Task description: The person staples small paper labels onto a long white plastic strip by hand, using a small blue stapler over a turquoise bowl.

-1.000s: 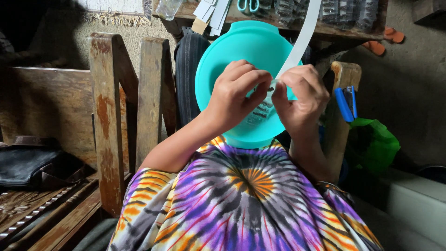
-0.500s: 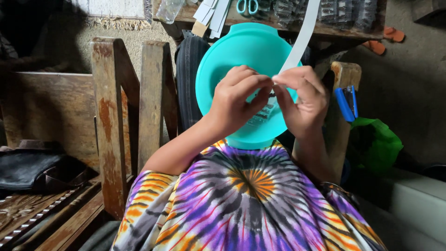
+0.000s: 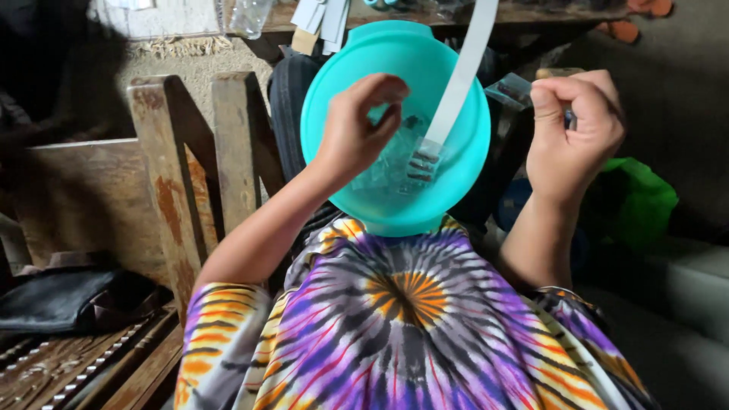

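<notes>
Teal plastic bowl (image 3: 342, 114) centre-top of frame, resting on lap above tie-dye shirt (image 3: 402, 326). Clear small packets (image 3: 395, 163) lie inside bowl. White strip (image 3: 467, 68) runs from top edge down into bowl, striped end at centre. Left hand (image 3: 357, 133) over bowl, thumb and forefinger pinched narrow; held item too small to tell. Right hand (image 3: 573, 125) upper right, fist curled, off bowl's rim. Green bag (image 3: 638, 201) right edge.

wooden chair (image 3: 171, 175) | black bag (image 3: 61, 300) | green bag (image 3: 642, 201) | tie-dye garment (image 3: 410, 326)
</notes>
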